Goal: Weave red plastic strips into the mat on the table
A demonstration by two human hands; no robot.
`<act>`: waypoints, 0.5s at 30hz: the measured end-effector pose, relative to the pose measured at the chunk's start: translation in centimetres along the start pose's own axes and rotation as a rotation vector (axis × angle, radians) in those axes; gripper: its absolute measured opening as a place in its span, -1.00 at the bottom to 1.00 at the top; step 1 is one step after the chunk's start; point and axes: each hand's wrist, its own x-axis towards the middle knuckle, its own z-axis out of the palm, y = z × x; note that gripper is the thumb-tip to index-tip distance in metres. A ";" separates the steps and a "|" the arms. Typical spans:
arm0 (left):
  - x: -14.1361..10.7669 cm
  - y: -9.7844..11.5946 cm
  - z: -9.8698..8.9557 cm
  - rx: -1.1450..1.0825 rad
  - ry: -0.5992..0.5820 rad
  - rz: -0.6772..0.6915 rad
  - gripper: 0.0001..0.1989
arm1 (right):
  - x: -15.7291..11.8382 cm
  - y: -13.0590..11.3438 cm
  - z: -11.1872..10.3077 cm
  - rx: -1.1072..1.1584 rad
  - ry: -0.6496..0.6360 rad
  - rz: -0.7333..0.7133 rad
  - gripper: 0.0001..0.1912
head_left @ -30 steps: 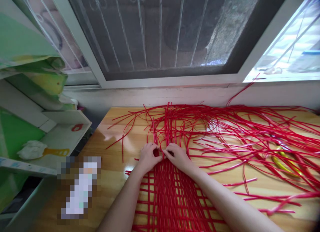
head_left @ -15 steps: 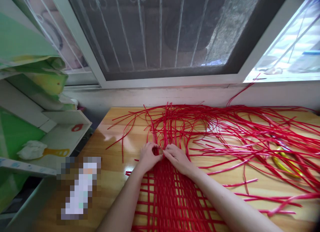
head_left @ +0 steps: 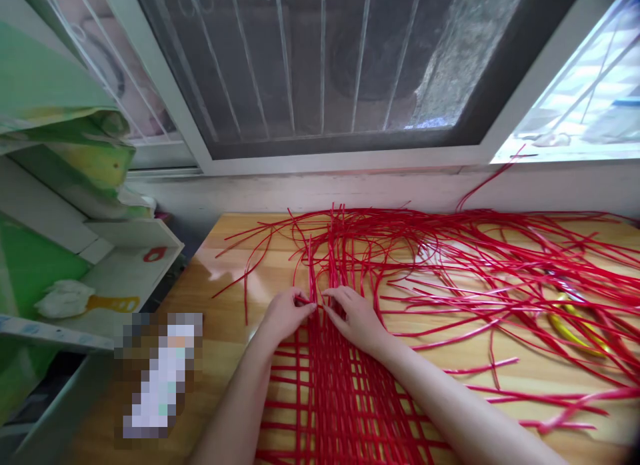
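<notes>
A lattice of red plastic strips [head_left: 345, 398] lies on the wooden table, woven tightly down its middle with wider gaps toward the left edge. At its far end, my left hand [head_left: 290, 313] pinches a red strip between thumb and fingers. Close beside it on the right, my right hand [head_left: 356, 321] has its thumb and forefinger bent around a strip at the weave, the tips slightly apart. Long unwoven strip ends run out beyond both hands. What the curled lower fingers touch is hidden.
Loose red strips [head_left: 480, 271] spread over the back and right of the table [head_left: 235, 258]. Among them lies a yellow-handled tool [head_left: 575, 328]. A blurred-out object [head_left: 163, 378] is at the left. Behind stands a window [head_left: 320, 159]; a white shelf [head_left: 135, 265] is at the far left.
My left hand has moved slightly left and my right hand's thumb and forefinger have parted a little. A gap with strips in it now shows between the hands.
</notes>
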 end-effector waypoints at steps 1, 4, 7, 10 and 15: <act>-0.1 0.3 -0.1 -0.023 -0.025 -0.015 -0.81 | 0.0 -0.3 -0.2 -0.023 -0.019 -0.054 -0.77; -0.5 1.2 -0.6 -0.133 -0.152 -0.001 -0.82 | 0.0 -0.7 -0.1 -0.044 -0.083 -0.113 -0.83; -0.6 1.7 -0.8 -0.191 -0.259 0.074 -0.82 | 0.1 -0.3 0.6 0.032 -0.092 -0.027 -0.88; -0.5 1.4 -0.2 -0.086 -0.149 0.079 -0.78 | 0.2 0.3 1.1 0.094 -0.060 0.063 -0.85; -0.6 1.0 1.0 0.392 0.091 0.041 -0.83 | 0.2 0.4 1.2 0.109 -0.052 0.085 -0.78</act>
